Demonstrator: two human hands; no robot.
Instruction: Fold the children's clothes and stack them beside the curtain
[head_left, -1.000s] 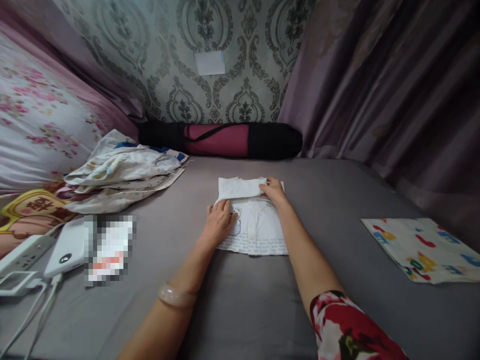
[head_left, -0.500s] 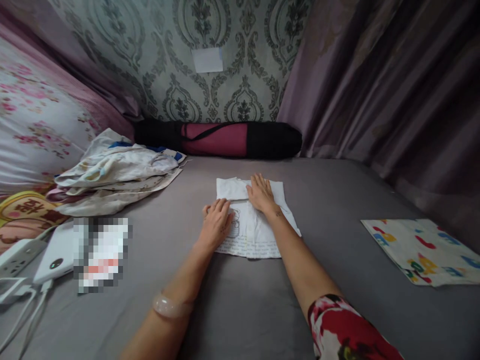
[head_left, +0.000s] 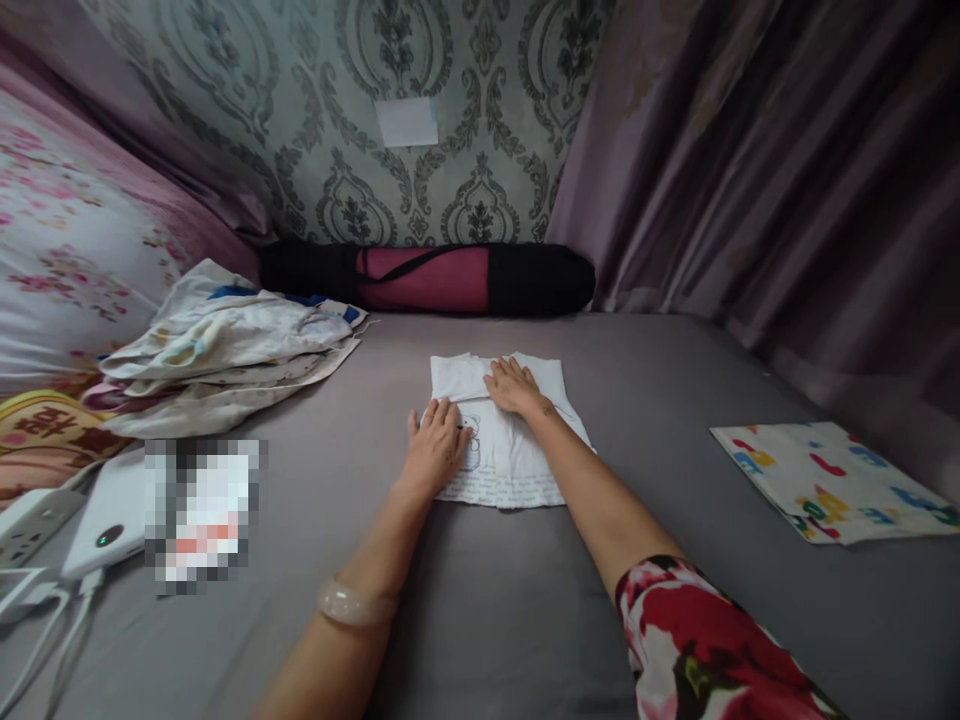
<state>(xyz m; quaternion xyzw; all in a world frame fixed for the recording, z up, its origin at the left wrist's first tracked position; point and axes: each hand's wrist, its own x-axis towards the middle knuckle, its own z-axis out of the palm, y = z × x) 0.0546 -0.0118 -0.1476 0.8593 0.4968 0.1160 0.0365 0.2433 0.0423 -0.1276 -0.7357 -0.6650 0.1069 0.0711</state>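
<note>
A small white shirt (head_left: 532, 465) lies flat on the grey bed sheet, its sides folded inward and meeting near the middle. A line-drawn animal shows on its left part, and rows of small print run along the near hem. My left hand (head_left: 437, 440) rests palm down on the shirt's left edge, fingers a little apart, partly covering the drawing. Across the upper middle, my right hand (head_left: 514, 387) lies flat on the folded cloth with its fingers stretched out. Neither hand grips the fabric.
At the left are a heap of clothes (head_left: 247, 340), a white power bank (head_left: 112, 510) with cables, and a power strip (head_left: 37, 525). A folded cloth with colourful letters (head_left: 832, 480) lies right. A long black and dark-red bag (head_left: 427, 280) lies along the wall.
My right hand has slid slightly toward me over the shirt. My left hand has shifted a little inward, its fingers more spread. The view has moved slightly.
</note>
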